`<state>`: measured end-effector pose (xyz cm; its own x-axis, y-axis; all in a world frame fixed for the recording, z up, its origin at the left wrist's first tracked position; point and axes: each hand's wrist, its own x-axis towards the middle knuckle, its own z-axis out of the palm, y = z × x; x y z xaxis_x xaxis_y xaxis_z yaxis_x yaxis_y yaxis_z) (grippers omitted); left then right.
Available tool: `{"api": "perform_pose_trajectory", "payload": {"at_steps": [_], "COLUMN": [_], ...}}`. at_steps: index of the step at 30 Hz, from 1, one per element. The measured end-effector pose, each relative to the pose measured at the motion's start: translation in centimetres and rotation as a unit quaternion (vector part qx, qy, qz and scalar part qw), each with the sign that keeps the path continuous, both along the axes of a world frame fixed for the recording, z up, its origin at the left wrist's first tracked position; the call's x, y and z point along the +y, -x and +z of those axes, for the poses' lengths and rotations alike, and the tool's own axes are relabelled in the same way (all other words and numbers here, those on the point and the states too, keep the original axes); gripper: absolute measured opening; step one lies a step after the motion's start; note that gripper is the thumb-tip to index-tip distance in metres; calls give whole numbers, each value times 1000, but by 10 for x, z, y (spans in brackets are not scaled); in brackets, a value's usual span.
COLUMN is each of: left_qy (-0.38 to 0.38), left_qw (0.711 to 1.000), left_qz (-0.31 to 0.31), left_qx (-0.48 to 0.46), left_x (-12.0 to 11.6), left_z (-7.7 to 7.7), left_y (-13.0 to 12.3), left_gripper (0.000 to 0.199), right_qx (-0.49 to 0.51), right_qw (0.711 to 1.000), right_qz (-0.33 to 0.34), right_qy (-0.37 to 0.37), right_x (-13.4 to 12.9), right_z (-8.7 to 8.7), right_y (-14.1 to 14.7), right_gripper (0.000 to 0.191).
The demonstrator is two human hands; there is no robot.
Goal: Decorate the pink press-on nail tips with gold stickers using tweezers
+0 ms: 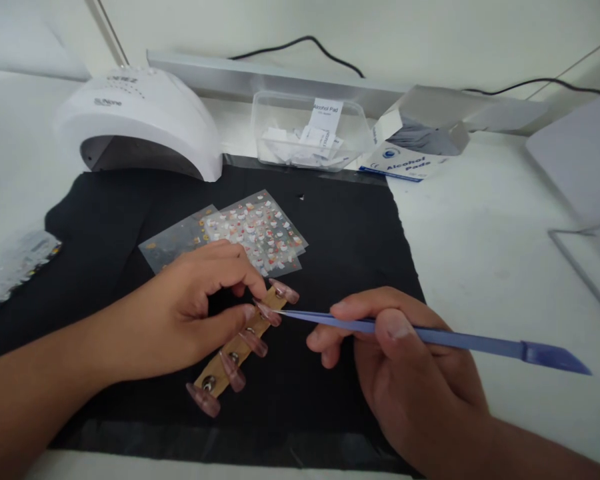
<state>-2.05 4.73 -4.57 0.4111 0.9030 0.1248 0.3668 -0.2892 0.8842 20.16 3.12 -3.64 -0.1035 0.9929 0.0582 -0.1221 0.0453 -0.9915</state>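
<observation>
My right hand (pixel 415 360) pinches blue tweezers (pixel 460 341) between thumb and fingers, with their fine tip at one of the false nails. Several pinkish, glossy false nails (pixel 233 371) stick out from a wooden nail stand (pixel 220 369) with round metal studs. My left hand (pixel 205 307) closes thumb and index finger on the false nail (pixel 269 313) that the tweezers touch, second from the far end. Whether anything tiny sits in the tweezer tip is too small to tell. Just beyond my left hand lie overlapping nail sticker sheets (pixel 260 230), partly hidden by it.
A white nail lamp (pixel 145 120) stands at the back left. Behind the black mat (pixel 350 227) are a clear plastic tub (pixel 307 150) of alcohol pad sachets and an open alcohol pads box (pixel 413 150). A shiny plastic packet (pixel 15 267) lies at the left edge.
</observation>
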Motion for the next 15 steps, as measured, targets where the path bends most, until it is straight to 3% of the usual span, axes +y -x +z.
{"api": "perform_pose_trajectory", "payload": {"at_steps": [15], "left_qy": [-7], "left_qw": [1000], "left_qz": [-9], "left_qx": [-5], "left_x": [0], "left_z": [1], "left_y": [2], "left_gripper": [14], "right_qx": [2], "right_qw": [1000], "right_qz": [1], "right_qy": [31], "right_x": [-3], "right_z": [1], "right_y": [-1], "right_gripper": [20]}}
